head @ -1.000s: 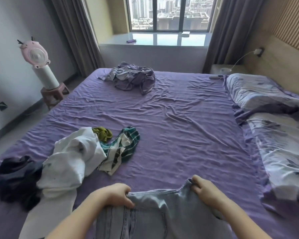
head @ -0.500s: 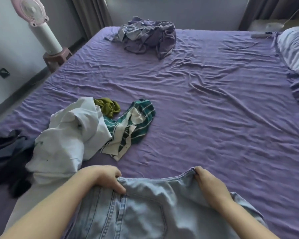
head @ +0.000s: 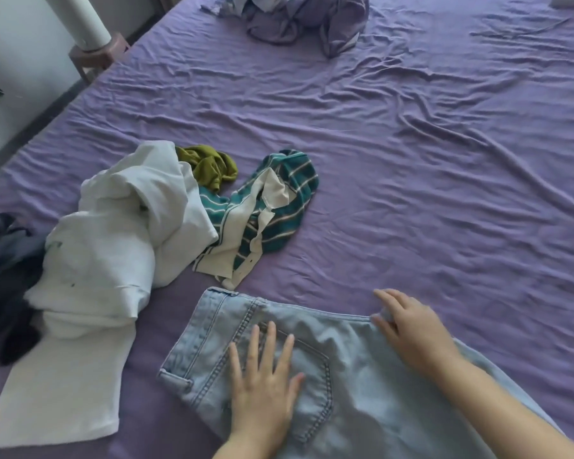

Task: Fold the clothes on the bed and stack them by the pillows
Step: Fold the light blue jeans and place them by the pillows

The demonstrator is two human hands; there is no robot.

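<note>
Both hands are on the light blue jeans (head: 345, 376), which lie flat on the purple bed sheet (head: 411, 160) at the near edge of the bed. Left hand (head: 265, 385): palm down, fingers straight and spread, pressing on the back pocket area of the jeans. Right hand (head: 411, 329): placed at the waistband's right end, thumb and fingers pinching the denim edge.

Unfolded clothes, left of the jeans:
- White garment (head: 113, 253), crumpled, with one flat section extending toward the near edge.
- Green striped shirt (head: 272, 220), bunched, touching the white garment's right side and lying just beyond the jeans' waistband corner.
- Olive green item (head: 212, 164), small, against the far side of the white garment.
- Dark clothing (head: 7, 286), heaped at the left edge, partly under the white garment.

A purple-grey pile (head: 305, 18) lies at the far side of the bed, well apart from the rest. A white cylinder (head: 83, 21) stands on a stool (head: 100, 54) beside the bed.
</note>
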